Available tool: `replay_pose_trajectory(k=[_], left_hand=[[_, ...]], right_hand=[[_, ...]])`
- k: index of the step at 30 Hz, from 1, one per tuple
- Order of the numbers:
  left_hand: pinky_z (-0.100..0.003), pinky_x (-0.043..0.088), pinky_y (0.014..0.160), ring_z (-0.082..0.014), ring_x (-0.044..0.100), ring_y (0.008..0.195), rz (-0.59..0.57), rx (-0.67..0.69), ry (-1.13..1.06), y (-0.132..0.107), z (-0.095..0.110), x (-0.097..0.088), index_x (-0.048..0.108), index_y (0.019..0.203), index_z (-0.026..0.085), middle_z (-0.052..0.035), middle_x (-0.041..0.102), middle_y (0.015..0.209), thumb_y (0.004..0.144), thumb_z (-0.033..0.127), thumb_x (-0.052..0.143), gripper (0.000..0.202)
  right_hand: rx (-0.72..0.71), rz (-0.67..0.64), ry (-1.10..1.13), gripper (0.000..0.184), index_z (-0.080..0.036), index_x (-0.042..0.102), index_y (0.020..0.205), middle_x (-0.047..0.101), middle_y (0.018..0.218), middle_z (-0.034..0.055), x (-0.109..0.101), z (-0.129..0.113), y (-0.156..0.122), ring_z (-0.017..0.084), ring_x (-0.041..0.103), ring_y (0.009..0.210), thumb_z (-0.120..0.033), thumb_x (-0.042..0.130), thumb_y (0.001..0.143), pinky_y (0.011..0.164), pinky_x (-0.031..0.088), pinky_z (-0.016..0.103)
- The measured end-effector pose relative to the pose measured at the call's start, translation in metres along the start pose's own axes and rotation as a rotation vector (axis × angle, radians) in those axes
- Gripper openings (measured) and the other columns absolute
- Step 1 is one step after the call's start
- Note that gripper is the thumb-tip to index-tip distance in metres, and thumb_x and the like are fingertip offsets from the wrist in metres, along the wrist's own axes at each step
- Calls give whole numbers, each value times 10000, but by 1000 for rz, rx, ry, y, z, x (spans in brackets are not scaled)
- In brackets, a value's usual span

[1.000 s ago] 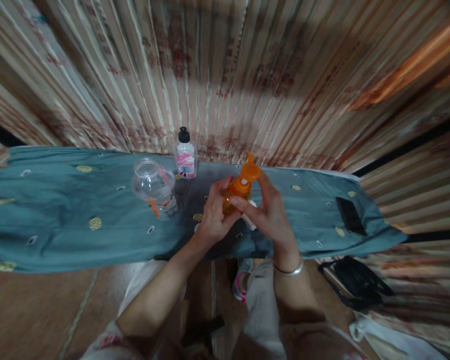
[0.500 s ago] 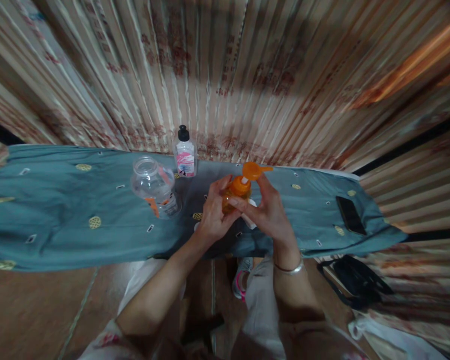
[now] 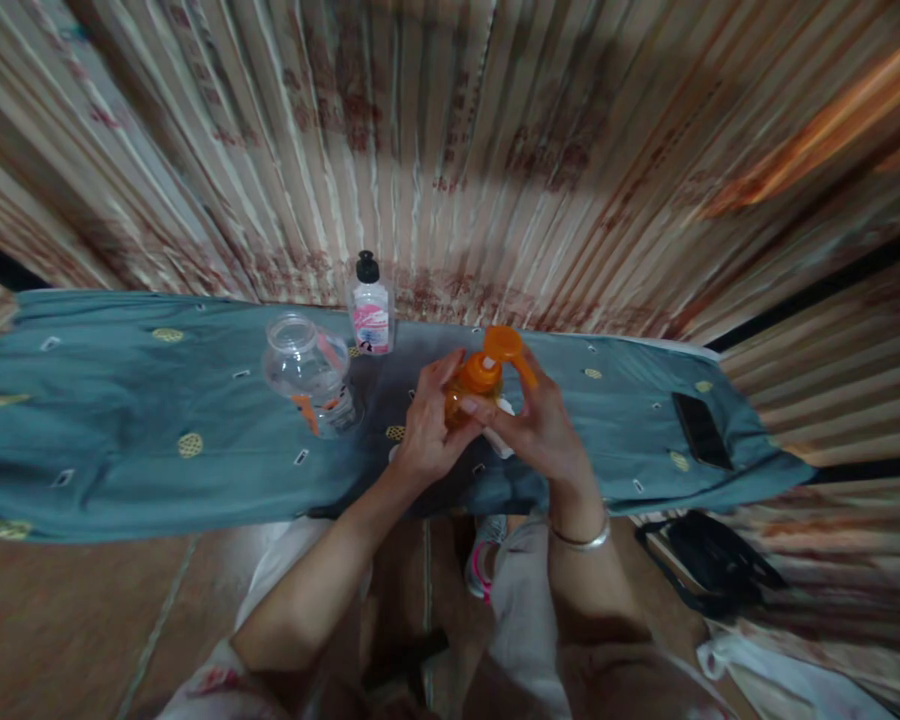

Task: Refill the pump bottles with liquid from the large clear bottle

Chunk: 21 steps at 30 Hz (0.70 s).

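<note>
An orange pump bottle point(image 3: 459, 408) with an orange pump head point(image 3: 502, 343) is held between my hands over the middle of the table. My left hand point(image 3: 431, 420) wraps round the bottle's left side. On the other side, my right hand point(image 3: 536, 420) has its thumb against the bottle and its fingers up by the spout, which points toward that hand. Something white point(image 3: 504, 445) shows below the right hand, partly covered; I cannot tell what it is. To the left stand a clear, open plastic jar point(image 3: 307, 375) and a clear bottle with a black cap and pink label point(image 3: 370, 315).
A teal patterned cloth point(image 3: 120, 430) covers the narrow table. A black phone point(image 3: 701, 430) lies near its right end. Pleated curtains point(image 3: 435, 150) hang right behind the table. A black bag point(image 3: 720, 560) is low at the right, beside the table.
The pump spout has turned from pointing right to pointing down and right, toward my right hand. My right fingers have shifted slightly with it. The left hand stays in place.
</note>
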State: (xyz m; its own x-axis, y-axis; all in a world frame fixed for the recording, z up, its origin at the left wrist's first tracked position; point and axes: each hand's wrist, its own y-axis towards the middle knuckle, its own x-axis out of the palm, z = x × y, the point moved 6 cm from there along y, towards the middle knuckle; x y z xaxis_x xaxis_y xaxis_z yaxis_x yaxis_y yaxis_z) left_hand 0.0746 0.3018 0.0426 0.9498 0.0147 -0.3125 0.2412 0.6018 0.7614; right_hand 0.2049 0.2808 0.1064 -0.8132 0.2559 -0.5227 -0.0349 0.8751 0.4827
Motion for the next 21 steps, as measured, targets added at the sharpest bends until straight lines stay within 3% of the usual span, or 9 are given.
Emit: replay_pose_trajectory(k=[2, 4, 8, 10, 13, 17, 21], left_hand=[[-483, 482, 1023, -324, 561, 1269, 2, -1, 5, 1, 1, 0, 300, 1536, 206, -201, 541, 1384, 954, 509, 575, 711], [-489, 475, 1031, -326, 562, 1269, -6, -8, 4, 2, 1, 0, 289, 1545, 216, -198, 543, 1388, 953, 517, 571, 722], [-499, 477, 1024, -333, 566, 1261, -12, -14, 22, 2, 0, 0, 291, 1542, 215, -197, 548, 1377, 961, 541, 537, 710], [-494, 478, 1021, -329, 569, 1255, 2, 2, 17, 1, 0, -1, 294, 1538, 211, -195, 551, 1370, 963, 523, 544, 700], [-495, 478, 1021, -330, 567, 1259, -3, 2, 14, 1, 1, -1, 291, 1540, 213, -195, 545, 1374, 962, 523, 546, 704], [-495, 476, 1026, -330, 560, 1268, -29, -27, 11, 1, 1, 0, 289, 1540, 215, -194, 538, 1383, 955, 547, 545, 720], [-479, 478, 1025, -323, 558, 1270, -16, -17, 11, 2, 2, -1, 310, 1527, 205, -196, 544, 1378, 962, 539, 538, 694]], right_hand=[[-33, -81, 56, 510, -260, 588, 1341, 646, 1369, 87, 0, 0, -1, 257, 573, 1317, -550, 606, 922, 1147, 432, 467], [-29, -81, 45, 446, -272, 607, 1315, 669, 1333, 76, 1, 1, 0, 252, 589, 1298, -526, 568, 950, 1142, 436, 467], [26, 126, -88, 493, -250, 651, 1222, 705, 1240, 95, 0, 2, 1, 304, 604, 1259, -550, 719, 836, 1128, 436, 533], [38, 163, -114, 532, -247, 655, 1206, 699, 1253, 103, 0, 1, 1, 316, 588, 1278, -566, 758, 793, 1129, 430, 543], [21, 79, -47, 597, -240, 613, 1289, 663, 1327, 112, 0, 1, 0, 306, 595, 1274, -571, 740, 809, 1101, 461, 516], [-33, -54, 69, 452, -254, 606, 1314, 659, 1353, 91, 0, -2, -1, 270, 591, 1297, -504, 598, 937, 1120, 452, 482], [19, 68, -22, 423, -262, 651, 1224, 690, 1293, 88, 1, -2, 0, 284, 608, 1270, -525, 655, 894, 1109, 462, 499]])
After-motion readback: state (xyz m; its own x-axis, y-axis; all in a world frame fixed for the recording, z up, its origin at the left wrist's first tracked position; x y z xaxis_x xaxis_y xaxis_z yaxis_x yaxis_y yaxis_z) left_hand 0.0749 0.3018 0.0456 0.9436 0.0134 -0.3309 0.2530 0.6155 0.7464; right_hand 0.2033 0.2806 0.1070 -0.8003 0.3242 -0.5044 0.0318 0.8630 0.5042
